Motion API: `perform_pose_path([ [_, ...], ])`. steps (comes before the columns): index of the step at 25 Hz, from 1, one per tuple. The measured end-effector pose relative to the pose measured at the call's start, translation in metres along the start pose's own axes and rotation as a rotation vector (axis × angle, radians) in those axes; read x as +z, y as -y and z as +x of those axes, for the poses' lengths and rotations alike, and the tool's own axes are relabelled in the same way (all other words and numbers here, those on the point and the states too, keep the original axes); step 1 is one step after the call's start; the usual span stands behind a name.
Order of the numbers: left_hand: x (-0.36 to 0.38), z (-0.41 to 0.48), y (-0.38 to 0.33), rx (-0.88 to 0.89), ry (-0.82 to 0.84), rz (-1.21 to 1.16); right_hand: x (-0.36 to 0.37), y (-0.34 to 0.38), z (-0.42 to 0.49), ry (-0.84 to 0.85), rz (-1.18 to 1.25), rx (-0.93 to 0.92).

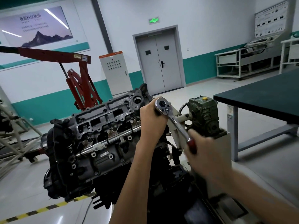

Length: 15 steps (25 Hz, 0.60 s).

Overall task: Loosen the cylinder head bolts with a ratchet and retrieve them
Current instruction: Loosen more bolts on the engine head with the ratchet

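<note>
A dark engine with its cylinder head (103, 120) exposed is mounted on a stand in the middle of the view. A chrome ratchet (174, 118) with a red handle stands above the head's right end. My left hand (152, 117) grips under the ratchet's round head, where the socket or extension is hidden by my fingers. My right hand (203, 147), blurred by motion, holds the red handle (191, 145) at its lower end. The bolt under the ratchet is not visible.
A green gearbox (204, 115) of the engine stand sits just right of the ratchet. A dark-topped workbench (262, 96) stands at the right. A red engine hoist (80, 81) is behind the engine at the left. A grey double door (159, 62) lies straight ahead.
</note>
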<state>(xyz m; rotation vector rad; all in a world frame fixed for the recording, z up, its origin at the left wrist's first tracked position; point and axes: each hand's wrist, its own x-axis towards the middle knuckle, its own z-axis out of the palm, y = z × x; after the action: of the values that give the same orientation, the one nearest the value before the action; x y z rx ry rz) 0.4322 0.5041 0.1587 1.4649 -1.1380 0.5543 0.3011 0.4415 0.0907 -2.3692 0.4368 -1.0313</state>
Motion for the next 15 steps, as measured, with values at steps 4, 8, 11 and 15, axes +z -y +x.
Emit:
perform_pose_path([
  [4, 0.000, 0.001, 0.004, -0.012, 0.011, -0.026, 0.041, 0.039, -0.021, -0.102, 0.357, 0.051],
  [8, -0.002, 0.003, 0.003, -0.012, 0.047, -0.010, 0.000, -0.002, -0.001, 0.073, 0.087, -0.047],
  [11, -0.002, 0.003, 0.002, -0.050, 0.075, -0.038, -0.047, -0.027, 0.048, 0.083, -0.298, -0.205],
  [15, -0.001, 0.000, 0.002, -0.049, 0.044, -0.047, -0.041, -0.028, 0.043, 0.030, -0.282, -0.141],
])
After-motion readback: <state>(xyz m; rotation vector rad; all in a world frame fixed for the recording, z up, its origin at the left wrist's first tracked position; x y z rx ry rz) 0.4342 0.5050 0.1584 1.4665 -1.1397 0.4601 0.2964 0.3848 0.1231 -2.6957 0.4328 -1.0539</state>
